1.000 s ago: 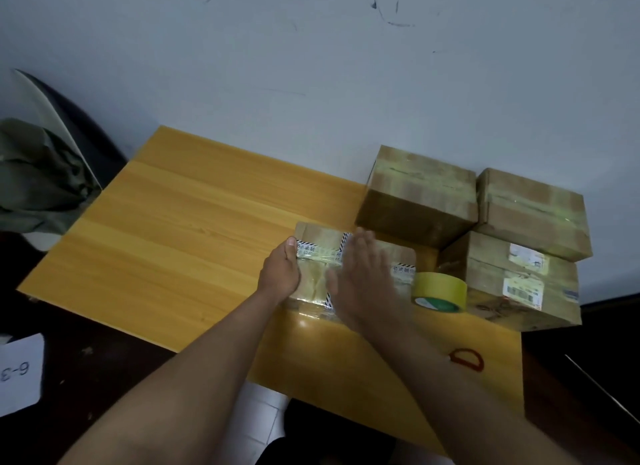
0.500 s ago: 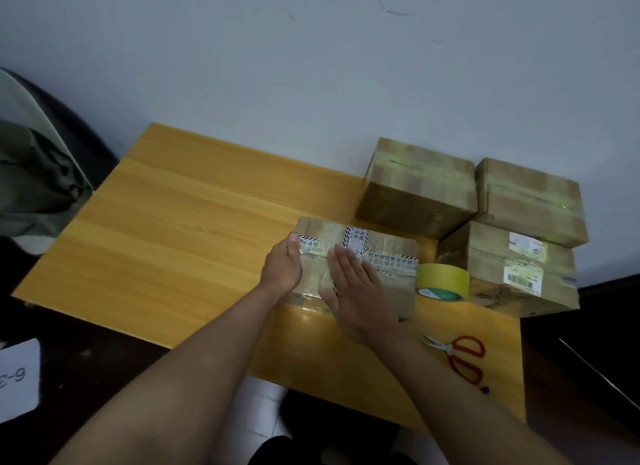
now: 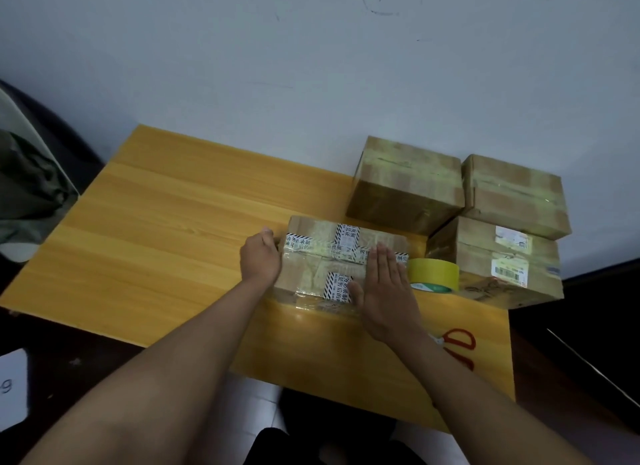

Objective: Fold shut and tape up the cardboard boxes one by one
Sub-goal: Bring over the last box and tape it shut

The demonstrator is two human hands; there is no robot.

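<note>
From the head camera, a flat brown cardboard box wrapped in clear tape and crossed by white strips with black print [image 3: 332, 257] lies on the yellow wood-grain desk [image 3: 156, 229], towards its right half and close to the near edge. The left hand [image 3: 260, 257] sits against the box's left end, fingers curled over that edge with the thumb up at the top corner. The right hand [image 3: 386, 288] lies flat on the right part of the box's top, fingers straight and held together, pointing away from the person, the thumb spread out to the left across the printed strip.

Just beside the box on its right stands a roll of yellow tape with a green and white core [image 3: 434, 274], touching or nearly touching the box's end. Behind the roll is a brown cardboard box bearing white shipping labels [image 3: 491, 257]; a second taped brown box [image 3: 512, 194] rests partly on it, against the wall. A third, taller brown taped box [image 3: 405, 184] stands to the left of those, just behind the one under the hands.

Red-handled scissors [image 3: 459, 347] lie on the desk near the right forearm, partly hidden by it. At the far left edge, a grey-green cloth [image 3: 27, 194] is draped over a dark chair back. A white paper sheet with a dark digit [image 3: 12, 385] lies on the dark floor at lower left.
</note>
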